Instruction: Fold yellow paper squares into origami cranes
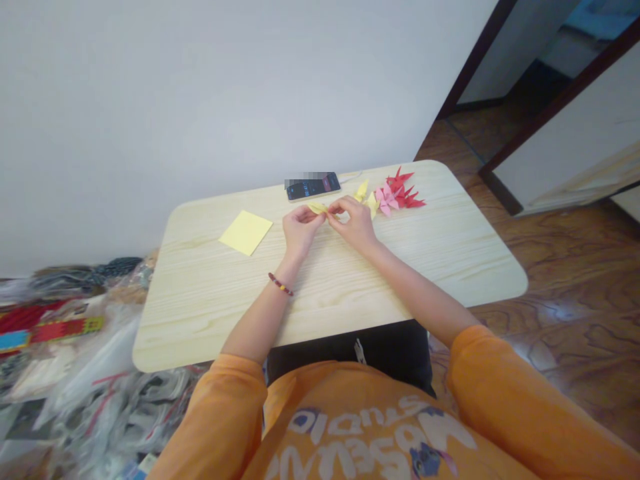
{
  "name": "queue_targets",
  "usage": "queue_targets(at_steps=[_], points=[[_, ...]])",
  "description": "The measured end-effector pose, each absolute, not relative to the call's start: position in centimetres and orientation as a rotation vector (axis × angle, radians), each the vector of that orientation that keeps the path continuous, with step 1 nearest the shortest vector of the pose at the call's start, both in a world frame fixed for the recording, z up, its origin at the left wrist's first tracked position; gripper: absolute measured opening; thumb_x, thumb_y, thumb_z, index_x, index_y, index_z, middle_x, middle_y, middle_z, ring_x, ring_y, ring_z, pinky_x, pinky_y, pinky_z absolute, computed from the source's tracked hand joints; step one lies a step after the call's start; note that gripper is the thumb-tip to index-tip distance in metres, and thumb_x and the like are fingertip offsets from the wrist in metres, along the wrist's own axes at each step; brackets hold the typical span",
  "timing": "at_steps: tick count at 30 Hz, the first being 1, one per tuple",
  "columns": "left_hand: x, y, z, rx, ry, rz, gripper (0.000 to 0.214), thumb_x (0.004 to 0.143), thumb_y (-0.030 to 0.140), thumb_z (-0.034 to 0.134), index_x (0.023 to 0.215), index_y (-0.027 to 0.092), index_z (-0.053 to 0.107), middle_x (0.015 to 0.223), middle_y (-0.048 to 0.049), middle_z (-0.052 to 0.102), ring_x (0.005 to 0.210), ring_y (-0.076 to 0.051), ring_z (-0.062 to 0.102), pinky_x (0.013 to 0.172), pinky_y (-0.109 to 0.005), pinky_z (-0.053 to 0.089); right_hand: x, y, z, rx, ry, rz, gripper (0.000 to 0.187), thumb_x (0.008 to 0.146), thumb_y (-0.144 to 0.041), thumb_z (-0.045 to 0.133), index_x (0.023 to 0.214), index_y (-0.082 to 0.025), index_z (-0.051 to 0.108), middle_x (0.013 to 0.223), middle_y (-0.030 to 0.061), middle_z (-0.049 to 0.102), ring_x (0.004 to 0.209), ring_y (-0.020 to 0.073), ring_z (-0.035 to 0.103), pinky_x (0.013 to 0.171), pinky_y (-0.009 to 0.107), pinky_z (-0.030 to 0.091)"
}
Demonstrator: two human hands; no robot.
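Note:
Between my two hands, above the middle of the table, is a small folded piece of yellow paper (318, 209). My left hand (300, 230) pinches its left part, with a beaded bracelet (281, 285) on that wrist. On the other end, the fingertips of my right hand (354, 225) close around the paper; the fingers partly cover it. Just beyond my right hand lie yellow folded paper flowers (362, 191), partly hidden by it. Beside them are a pink paper flower (387, 199) and red paper flowers (401, 189).
A stack of square yellow paper (246, 233) lies on the left of the pale wooden table (210, 300). A phone (313, 187) with a lit screen rests near the wall edge. Plastic bags and goods (125, 400) crowd the floor at left. A doorway opens at right.

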State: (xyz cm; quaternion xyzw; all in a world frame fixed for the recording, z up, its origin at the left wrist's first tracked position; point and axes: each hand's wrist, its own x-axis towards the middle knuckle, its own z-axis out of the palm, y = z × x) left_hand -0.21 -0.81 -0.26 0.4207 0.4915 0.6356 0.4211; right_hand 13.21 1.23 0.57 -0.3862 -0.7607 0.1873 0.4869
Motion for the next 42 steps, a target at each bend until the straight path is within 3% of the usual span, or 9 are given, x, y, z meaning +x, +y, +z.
queue_targets(at_steps=[9,15,23,30,42], points=[[-0.27,-0.81,-0.35,1.003,1.068,1.513,0.037,0.055,0.027,0.083,0.088,0.015,0.072,0.091,-0.0078,0.074,0.088,-0.022,0.070,0.089,-0.038,0.053,13.68,1.59,0.42,-0.976,-1.738,0.472,0.005,0.074,-0.014,0.060,0.072,-0.019,0.061,0.074,0.0007,0.063,0.065,0.0137,0.059,0.066,0.029,0.050],[-0.36,-0.74,-0.21,1.033,1.077,1.552,0.041,0.056,0.030,0.084,0.092,0.015,0.071,0.092,-0.0086,0.074,0.094,-0.026,0.069,0.092,-0.043,0.053,13.65,1.72,0.43,-0.954,-1.667,0.568,0.004,0.074,-0.017,0.062,0.073,-0.018,0.066,0.076,0.0016,0.067,0.067,0.0140,0.062,0.066,0.029,0.054],[-0.11,-0.89,-0.21,1.125,1.146,1.603,0.039,0.059,0.032,0.081,0.093,0.016,0.070,0.089,-0.0072,0.075,0.084,-0.021,0.071,0.085,-0.037,0.056,13.48,1.96,0.04,-0.949,-1.625,0.639,0.005,0.074,-0.020,0.062,0.074,-0.018,0.066,0.075,0.0011,0.068,0.066,0.0129,0.064,0.066,0.027,0.055],[0.27,-1.11,-0.15,1.184,1.255,1.631,0.032,0.060,0.022,0.078,0.089,0.014,0.068,0.080,-0.0056,0.073,0.073,-0.016,0.069,0.075,-0.030,0.055,13.07,1.36,0.14,-0.954,-1.655,0.615,0.005,0.074,-0.020,0.061,0.070,-0.018,0.062,0.073,0.0012,0.064,0.065,0.0133,0.062,0.067,0.029,0.054],[-0.06,-0.99,0.00,1.166,1.242,1.650,0.030,0.060,0.023,0.078,0.087,0.016,0.066,0.074,-0.0020,0.070,0.069,-0.014,0.067,0.074,-0.028,0.054,13.03,1.36,0.08,-0.944,-1.670,0.689,0.007,0.075,-0.022,0.063,0.070,-0.018,0.065,0.076,0.0026,0.065,0.071,0.0140,0.062,0.070,0.029,0.054]])
